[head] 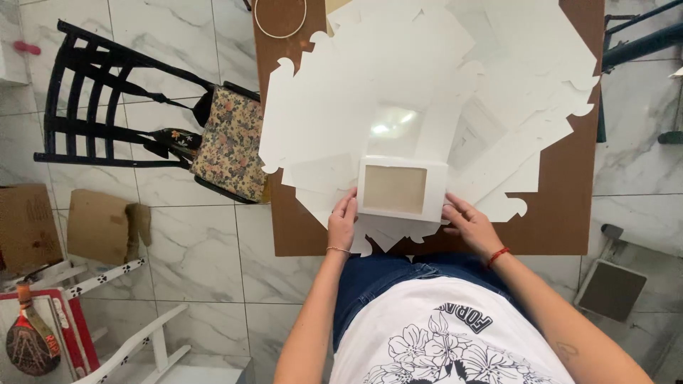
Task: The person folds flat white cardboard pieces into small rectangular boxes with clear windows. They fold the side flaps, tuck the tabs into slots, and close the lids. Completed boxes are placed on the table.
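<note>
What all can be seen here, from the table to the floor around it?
Table: one, brown, centre.
Box: one, white with window lid, table's near edge, between both hands.
Flat cutouts: many, white, piled over the table.
Hoop: one, pale ring, table's far left corner.
Chair: one, black, left of table.
Bag: one, floral, on the chair.
Cardboard: brown pieces, floor at left.
Racket: one, dark, bottom left.
Left hand: touches the box's left side; thin bracelet.
Right hand: touches the box's right side; red wristband.
</note>
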